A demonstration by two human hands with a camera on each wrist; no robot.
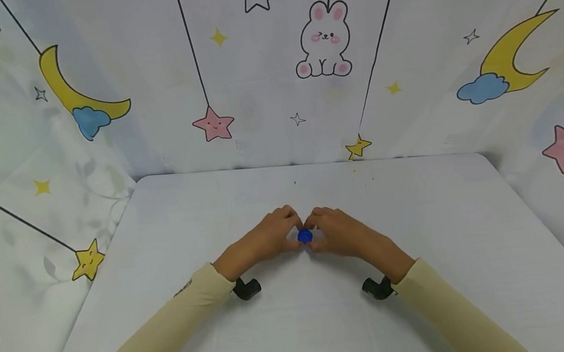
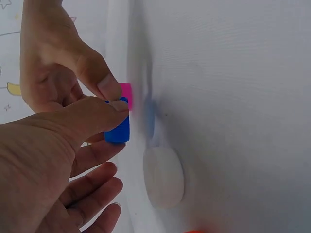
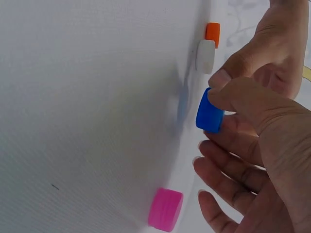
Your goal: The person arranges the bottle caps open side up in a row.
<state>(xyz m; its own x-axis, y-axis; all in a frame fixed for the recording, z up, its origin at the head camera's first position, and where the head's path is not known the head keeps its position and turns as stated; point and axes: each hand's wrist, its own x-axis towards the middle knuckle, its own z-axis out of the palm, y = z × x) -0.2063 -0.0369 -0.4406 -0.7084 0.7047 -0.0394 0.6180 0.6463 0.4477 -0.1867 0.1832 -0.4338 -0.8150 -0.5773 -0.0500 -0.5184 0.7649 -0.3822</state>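
Note:
A blue bottle cap (image 1: 305, 236) is held between both hands just above the white table. My left hand (image 1: 274, 235) pinches it from one side with thumb and forefinger. From the other side, the thumb and fingers of my right hand (image 1: 342, 233) grip the same blue cap (image 3: 209, 115). The two thumbs nearly meet over its edge in the wrist views. In the left wrist view, a white cap (image 2: 164, 177) lies on the table by the left hand. A pink cap (image 3: 166, 210) stands near the right hand's fingers in the right wrist view.
An orange cap (image 3: 213, 34) sits beyond the white one in the right wrist view. White, pink and orange caps cannot be made out in the head view. A cartoon-printed curtain (image 1: 257, 72) hangs behind the white table (image 1: 291, 329) and along both its sides.

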